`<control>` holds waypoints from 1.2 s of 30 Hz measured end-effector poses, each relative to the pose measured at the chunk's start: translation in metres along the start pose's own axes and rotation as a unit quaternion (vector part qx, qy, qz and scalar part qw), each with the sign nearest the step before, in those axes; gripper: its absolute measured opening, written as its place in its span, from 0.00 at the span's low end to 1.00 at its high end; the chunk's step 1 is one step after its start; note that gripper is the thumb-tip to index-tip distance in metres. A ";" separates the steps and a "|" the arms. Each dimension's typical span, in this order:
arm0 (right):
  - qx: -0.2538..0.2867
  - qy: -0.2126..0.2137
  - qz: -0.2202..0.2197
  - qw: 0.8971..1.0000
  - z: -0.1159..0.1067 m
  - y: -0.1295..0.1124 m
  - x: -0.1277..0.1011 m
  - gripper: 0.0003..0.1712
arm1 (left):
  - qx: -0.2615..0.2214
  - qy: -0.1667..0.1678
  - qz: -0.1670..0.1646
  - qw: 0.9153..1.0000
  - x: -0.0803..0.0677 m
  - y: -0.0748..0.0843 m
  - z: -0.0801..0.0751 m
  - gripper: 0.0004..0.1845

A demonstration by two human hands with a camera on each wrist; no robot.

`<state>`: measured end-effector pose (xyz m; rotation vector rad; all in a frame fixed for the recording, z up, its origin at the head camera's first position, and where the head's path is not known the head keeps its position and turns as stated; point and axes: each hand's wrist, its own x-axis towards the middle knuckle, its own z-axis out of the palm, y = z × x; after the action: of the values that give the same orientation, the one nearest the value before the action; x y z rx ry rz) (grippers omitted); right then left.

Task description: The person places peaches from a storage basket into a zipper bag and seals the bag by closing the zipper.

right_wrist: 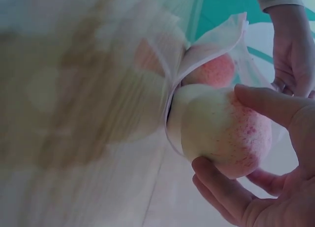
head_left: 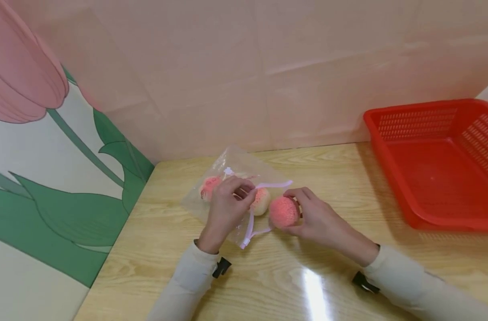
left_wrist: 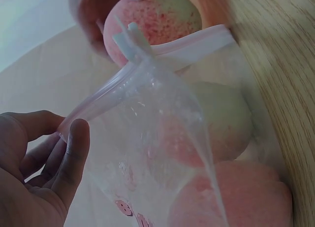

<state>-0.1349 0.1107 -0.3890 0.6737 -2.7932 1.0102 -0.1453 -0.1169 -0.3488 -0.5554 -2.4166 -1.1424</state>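
Wooden worktop (head_left: 316, 285), set in a corner. Clear zip bag (head_left: 228, 187) lies near the far left of it, its pink zip strip (head_left: 274, 184) spread open toward the right.

Left hand (head_left: 226, 206): fingers curled, pinching the bag's edge at the opening. The left wrist view shows the fingertips (left_wrist: 74, 148) on the pink strip, the plastic lifted and taut. A white slider tab sits on the strip.

Right hand (head_left: 314, 218): grips a pink foam peach (head_left: 284, 212) with thumb and fingers curled round it. The peach is right at the bag's mouth; the right wrist view shows its pale end touching the strip, with most of it still outside.

Inside the bag: two more peaches, one (head_left: 209, 186) at the far left end, one (head_left: 262, 200) just behind the opening, close beside the held peach.

Writing: a few pink printed marks on the bag's lower edge (left_wrist: 129, 210) in the left wrist view, too cut off and blurred to read. No brand legible.

Red plastic basket (head_left: 474, 120) with slotted walls stands at the far right of the worktop, well apart from the hands. Wall on the left carries a painted pink tulip (head_left: 21, 84) with green leaves.
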 end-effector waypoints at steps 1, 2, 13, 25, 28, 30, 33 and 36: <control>-0.002 0.002 0.004 1.000 0.001 -0.001 0.000 0.44 | -0.001 0.000 -0.002 1.000 0.000 0.000 0.000 0.03; -0.002 0.004 0.009 1.000 0.003 -0.002 0.001 0.44 | -0.001 0.000 -0.003 1.000 -0.001 0.000 0.000 0.03; 0.000 0.009 0.058 0.998 0.015 -0.010 0.006 0.42 | 0.008 0.001 -0.005 1.000 -0.002 -0.001 0.001 0.03; 0.003 -0.022 0.090 0.996 0.017 -0.007 0.006 0.42 | -0.003 0.005 0.000 1.000 -0.001 0.001 0.001 0.03; 0.001 -0.023 0.095 0.995 0.016 -0.008 0.007 0.42 | -0.003 0.004 0.001 1.000 -0.002 0.001 0.002 0.03; 0.002 -0.025 0.103 0.994 0.016 -0.009 0.007 0.41 | 0.000 0.002 0.002 1.000 -0.002 0.001 0.001 0.02; 0.006 -0.033 0.119 0.992 0.015 -0.009 0.008 0.42 | -0.002 0.002 0.004 1.000 -0.002 0.000 0.002 0.03; 0.011 -0.040 0.126 0.991 0.014 -0.009 0.008 0.44 | -0.001 0.003 0.004 1.000 -0.002 -0.001 0.003 0.03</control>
<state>-0.1368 0.0926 -0.3927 0.3765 -2.9994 1.0783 -0.1446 -0.1155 -0.3519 -0.5606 -2.4056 -1.1427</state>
